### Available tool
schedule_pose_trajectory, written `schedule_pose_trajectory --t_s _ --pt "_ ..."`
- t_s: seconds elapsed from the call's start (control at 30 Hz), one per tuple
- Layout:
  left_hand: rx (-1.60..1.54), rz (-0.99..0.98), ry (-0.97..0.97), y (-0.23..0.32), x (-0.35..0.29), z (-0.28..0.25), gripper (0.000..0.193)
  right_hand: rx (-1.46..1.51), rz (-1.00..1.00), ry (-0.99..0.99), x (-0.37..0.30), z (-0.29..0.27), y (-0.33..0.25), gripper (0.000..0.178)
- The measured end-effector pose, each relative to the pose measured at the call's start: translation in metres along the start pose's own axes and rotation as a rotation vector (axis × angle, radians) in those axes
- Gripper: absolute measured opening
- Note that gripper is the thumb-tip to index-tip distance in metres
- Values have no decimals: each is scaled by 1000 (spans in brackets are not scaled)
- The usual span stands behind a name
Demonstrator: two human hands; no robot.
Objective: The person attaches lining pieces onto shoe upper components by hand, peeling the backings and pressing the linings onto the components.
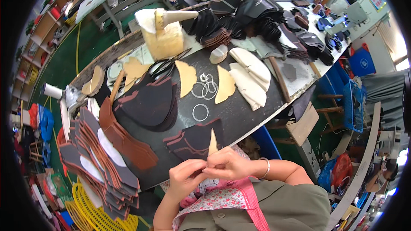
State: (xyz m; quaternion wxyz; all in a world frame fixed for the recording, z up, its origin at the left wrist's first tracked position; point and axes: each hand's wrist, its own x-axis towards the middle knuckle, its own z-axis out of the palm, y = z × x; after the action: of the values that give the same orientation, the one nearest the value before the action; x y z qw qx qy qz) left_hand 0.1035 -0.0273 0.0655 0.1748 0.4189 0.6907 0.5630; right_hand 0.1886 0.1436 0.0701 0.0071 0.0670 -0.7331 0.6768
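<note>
In front of my body, over the table's near edge, my two hands meet with their fingers pinched together. A narrow cream-coloured piece (212, 140), pointed at the top, sticks up from my right hand (224, 164). My left hand (187, 177) is closed against the right fingertips; what lies between its fingers is hidden. Just beyond them are dark cut pieces with reddish-brown edges (192, 140). Farther off, two tan scalloped pieces (185, 78) flank several pale rings (200, 112) on the black work surface.
Layered grey and brown cut pieces (100, 167) are heaped at the left, beside brown pieces (128, 141) and a dark stack (150, 102). A yellowish container (165, 42) stands at the back. White curved pieces (250, 75) lie right of centre; black stacks (261, 13) fill the far side.
</note>
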Motion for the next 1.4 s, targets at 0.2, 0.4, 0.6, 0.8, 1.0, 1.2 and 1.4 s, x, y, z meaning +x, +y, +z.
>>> schedule_pose_trajectory --t_s 0.2,0.4,0.6,0.8,1.0,1.2,1.4 --pt "-134 26 6 -14 -5 6 19 -16 -41 -76 -4 -9 4 21" --pt "-398 -108 92 -37 -17 17 9 -46 -40 -90 -2 -14 6 21" --pt "-1270 -367 352 -29 -5 23 11 1123 364 343 -6 -11 8 18" --pt "-1404 -356 266 -35 -11 18 18 193 304 72 -33 -49 38 21" --pt "-760 -251 81 -25 -17 15 55 -448 435 -229 -32 -70 12 32" --pt "-146 -210 -38 -22 -5 20 29 -267 167 -1 -6 -26 27 28" --pt "-20 -500 176 -67 -17 5 26 -518 135 215 1 -24 66 22"
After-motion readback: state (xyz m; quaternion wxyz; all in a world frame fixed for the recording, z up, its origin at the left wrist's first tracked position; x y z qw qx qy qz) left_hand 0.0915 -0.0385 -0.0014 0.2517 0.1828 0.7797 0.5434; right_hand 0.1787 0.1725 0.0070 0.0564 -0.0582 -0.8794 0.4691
